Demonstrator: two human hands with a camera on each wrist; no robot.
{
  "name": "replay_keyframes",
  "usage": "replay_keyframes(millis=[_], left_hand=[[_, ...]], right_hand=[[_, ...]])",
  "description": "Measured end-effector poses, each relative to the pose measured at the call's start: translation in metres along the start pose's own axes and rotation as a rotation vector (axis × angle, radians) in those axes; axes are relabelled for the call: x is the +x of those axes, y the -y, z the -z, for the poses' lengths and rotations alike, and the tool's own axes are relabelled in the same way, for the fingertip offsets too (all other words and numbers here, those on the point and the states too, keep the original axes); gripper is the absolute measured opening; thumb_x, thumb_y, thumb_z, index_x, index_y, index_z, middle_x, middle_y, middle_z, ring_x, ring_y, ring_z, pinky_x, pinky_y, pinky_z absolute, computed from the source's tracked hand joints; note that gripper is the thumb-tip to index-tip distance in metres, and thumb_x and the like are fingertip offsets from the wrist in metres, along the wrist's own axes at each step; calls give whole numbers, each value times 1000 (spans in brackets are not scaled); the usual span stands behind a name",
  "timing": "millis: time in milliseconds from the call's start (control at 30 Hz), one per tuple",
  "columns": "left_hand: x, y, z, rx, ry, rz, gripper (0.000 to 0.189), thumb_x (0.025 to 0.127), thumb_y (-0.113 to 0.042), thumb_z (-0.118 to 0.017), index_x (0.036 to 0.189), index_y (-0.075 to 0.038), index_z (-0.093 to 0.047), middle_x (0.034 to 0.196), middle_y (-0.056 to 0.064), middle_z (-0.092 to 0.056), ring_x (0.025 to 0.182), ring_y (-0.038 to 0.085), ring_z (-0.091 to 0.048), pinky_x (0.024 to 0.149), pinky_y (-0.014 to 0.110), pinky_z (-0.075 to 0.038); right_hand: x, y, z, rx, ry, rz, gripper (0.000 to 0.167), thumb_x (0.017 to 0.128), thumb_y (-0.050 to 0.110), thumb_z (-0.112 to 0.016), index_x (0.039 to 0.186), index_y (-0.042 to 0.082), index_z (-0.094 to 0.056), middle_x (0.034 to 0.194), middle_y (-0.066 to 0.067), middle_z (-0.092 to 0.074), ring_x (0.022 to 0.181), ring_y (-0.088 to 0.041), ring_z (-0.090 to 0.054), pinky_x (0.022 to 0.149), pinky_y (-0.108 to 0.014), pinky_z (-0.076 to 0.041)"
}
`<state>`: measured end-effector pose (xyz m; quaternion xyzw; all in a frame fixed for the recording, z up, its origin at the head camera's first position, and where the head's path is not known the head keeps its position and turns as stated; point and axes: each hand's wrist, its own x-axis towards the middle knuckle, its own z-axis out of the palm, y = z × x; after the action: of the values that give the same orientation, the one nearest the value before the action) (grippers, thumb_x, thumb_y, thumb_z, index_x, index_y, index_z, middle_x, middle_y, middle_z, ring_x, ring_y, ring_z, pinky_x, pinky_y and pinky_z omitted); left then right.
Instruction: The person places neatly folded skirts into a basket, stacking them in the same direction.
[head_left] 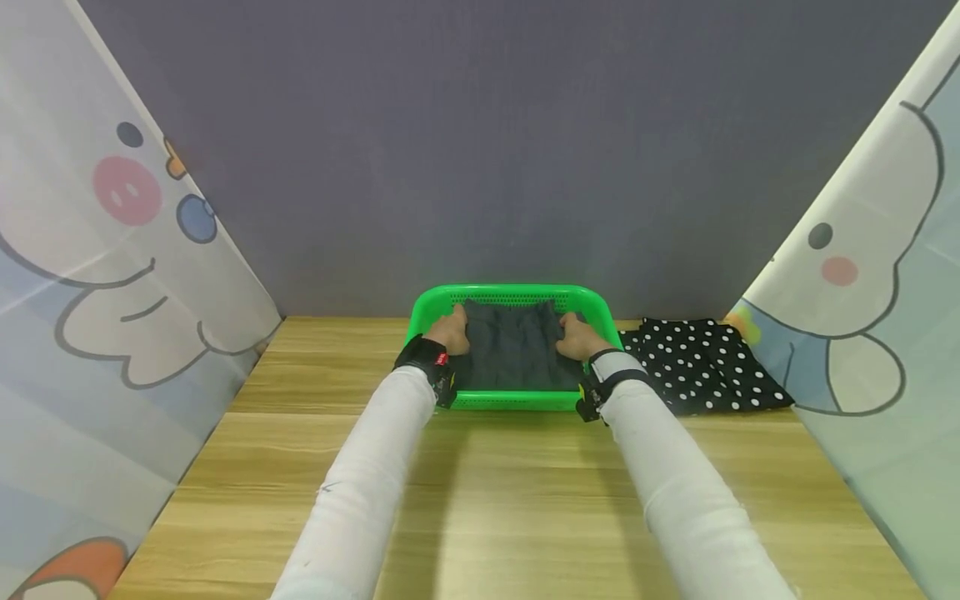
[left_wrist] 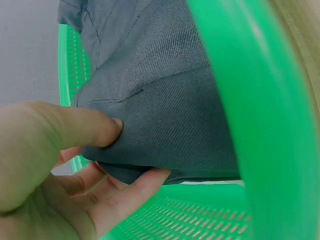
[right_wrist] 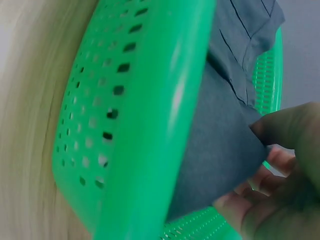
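A dark grey folded cloth, perhaps a garment (head_left: 513, 346), lies inside a green plastic basket (head_left: 517, 401) with perforated walls. My left hand (head_left: 450, 331) pinches the cloth's left edge, thumb on top and fingers beneath, as the left wrist view shows with the cloth (left_wrist: 165, 115) between them. At the opposite side my right hand (head_left: 579, 337) pinches a corner of the same cloth (right_wrist: 215, 145) between thumb and fingers. Both hands are within the basket's rim. Seams and fold lines show on the cloth; its underside is mostly hidden.
Right of the basket, a black cloth with white dots (head_left: 693, 367) lies on the wooden table (head_left: 517, 500). A dark grey wall (head_left: 480, 150) rises behind. Printed cartoon panels (head_left: 97, 275) flank the left and right sides.
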<state>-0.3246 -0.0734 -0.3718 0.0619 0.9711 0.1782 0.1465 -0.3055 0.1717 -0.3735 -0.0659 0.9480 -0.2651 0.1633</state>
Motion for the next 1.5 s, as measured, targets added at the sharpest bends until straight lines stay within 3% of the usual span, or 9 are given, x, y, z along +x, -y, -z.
replay_keyframes(millis=[200,367,567,667,767,900,1033,1267,1500], left_hand=[[0,3,1,29,6,-20,61,84,-9,-55,137,-1,-26,120,24,-54,109,36,-55,84,41,-46],[-3,6,1,79,-7,-39,46,82,-8,-55,126,-1,-43,122,22,-54,112,36,-53,89,43,-45],[-14,6,6,137,109,-48,51,85,-15,-58,132,-3,-45,134,15,-48,122,31,-46,97,41,-41],[-19,5,9,158,183,-75,57,88,-22,-57,139,-5,-38,141,14,-41,129,30,-38,101,41,-37],[-23,6,10,166,205,-128,59,90,-25,-56,141,-4,-34,143,14,-38,132,30,-34,103,42,-35],[-35,10,10,195,159,-214,61,90,-26,-57,141,-4,-32,141,16,-39,131,31,-35,103,43,-35],[-53,16,6,235,80,-285,64,90,-26,-57,142,-4,-29,143,19,-35,129,34,-37,103,44,-35],[-76,19,-4,260,-4,-397,64,89,-28,-59,141,-3,-31,141,19,-37,125,36,-41,101,45,-37],[-99,21,-21,247,-146,-509,58,86,-24,-64,135,-3,-40,131,16,-47,116,33,-49,95,43,-42]], right_hand=[[-3,-3,3,11,43,6,49,94,9,-39,138,-5,-22,100,-21,-51,56,-17,-40,53,-28,-37],[-8,-5,6,-19,54,-14,49,94,10,-40,139,-3,-26,127,-29,-44,75,-23,-52,53,-29,-45],[-11,-8,7,-171,82,14,50,94,14,-43,139,-3,-30,132,-28,-42,55,-17,-48,51,-28,-43],[-16,-9,8,-241,78,56,50,94,17,-44,139,-4,-32,135,-28,-39,77,-28,-60,69,-37,-48],[-21,-12,9,-255,45,123,49,94,17,-44,137,-6,-35,136,-29,-39,111,-40,-51,89,-47,-43],[-31,-20,10,-243,-49,191,46,94,17,-44,134,-6,-39,133,-28,-44,118,-42,-46,94,-51,-39],[-44,-28,9,-238,-162,180,46,94,21,-46,134,-1,-42,135,-27,-41,122,-45,-40,97,-56,-36],[-65,-54,8,-154,-357,244,41,93,18,-48,130,0,-47,124,-27,-48,108,-42,-49,85,-54,-43],[-77,-101,8,-125,-515,177,35,93,14,-47,123,-5,-50,115,-26,-51,100,-39,-52,79,-52,-43]])
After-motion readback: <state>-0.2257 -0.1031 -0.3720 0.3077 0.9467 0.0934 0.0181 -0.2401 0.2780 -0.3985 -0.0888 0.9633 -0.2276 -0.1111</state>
